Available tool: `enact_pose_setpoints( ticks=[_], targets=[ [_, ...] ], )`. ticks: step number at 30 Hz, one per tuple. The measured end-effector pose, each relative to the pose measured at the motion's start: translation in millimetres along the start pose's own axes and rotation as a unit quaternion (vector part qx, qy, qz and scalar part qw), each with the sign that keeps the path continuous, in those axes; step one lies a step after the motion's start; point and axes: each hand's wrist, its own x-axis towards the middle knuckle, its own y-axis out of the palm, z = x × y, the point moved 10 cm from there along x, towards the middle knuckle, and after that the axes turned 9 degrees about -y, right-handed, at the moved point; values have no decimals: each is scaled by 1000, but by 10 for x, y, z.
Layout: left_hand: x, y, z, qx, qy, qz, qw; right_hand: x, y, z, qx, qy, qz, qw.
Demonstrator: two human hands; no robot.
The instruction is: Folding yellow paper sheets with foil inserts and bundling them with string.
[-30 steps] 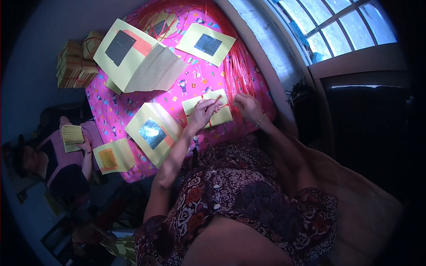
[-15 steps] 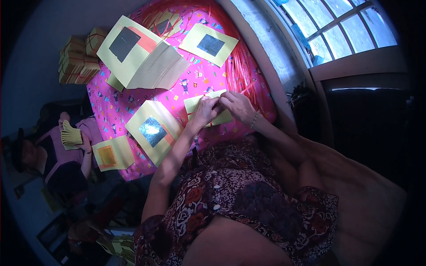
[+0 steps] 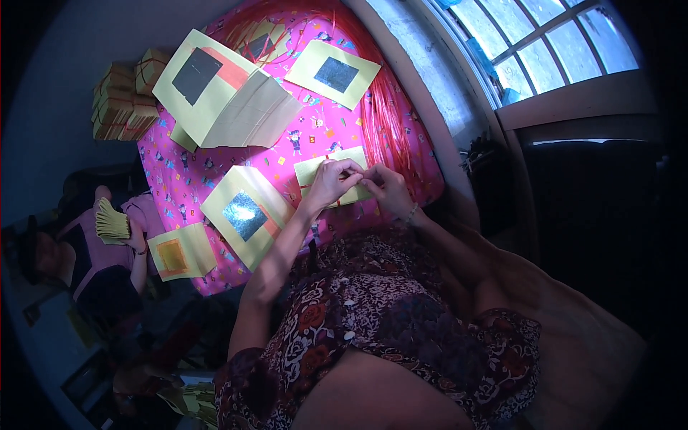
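The red-banded yellow paper bundle (image 3: 307, 173) lies on the pink tablecloth (image 3: 333, 129), long axis left to right, beneath the nearer left hand (image 3: 332, 185), with the right hand (image 3: 389, 192) at its right end, both pinched, on what I cannot tell.

Left grip (image 3: 334, 184) and right grip (image 3: 388, 190), both curled, sit close together.

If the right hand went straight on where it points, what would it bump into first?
Probably the left hand, close ahead of the right hand; depth is unclear, so the two may be touching.
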Motion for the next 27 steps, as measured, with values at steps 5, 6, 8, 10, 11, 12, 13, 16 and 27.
enact_pose_setpoints(
  ticks=[5,6,8,10,11,12,13,16,27],
  targets=[
    [-150,-9,-259,132,128,-49,982,136,-29,31,0,-58,-18,998],
    [-170,9,-227,132,128,-49,982,151,10,70,-38,-83,3,996],
    [-220,16,-203,142,142,-81,976,150,28,33,-51,-76,13,996],
    [-258,40,-215,152,149,-105,971,163,28,44,-65,-65,24,995],
    [-283,24,-229,163,155,-130,966,176,24,72,-79,-73,29,994],
    [-290,35,-232,163,154,-129,966,177,29,93,-92,-80,34,992],
    [-320,22,-266,175,168,-149,959,173,43,94,-92,-79,34,992],
    [-378,30,-255,186,179,-170,951,171,52,71,-83,-77,8,994],
    [-404,15,-215,218,142,-253,932,110,7,169,-92,-138,-33,986]
  ],
)
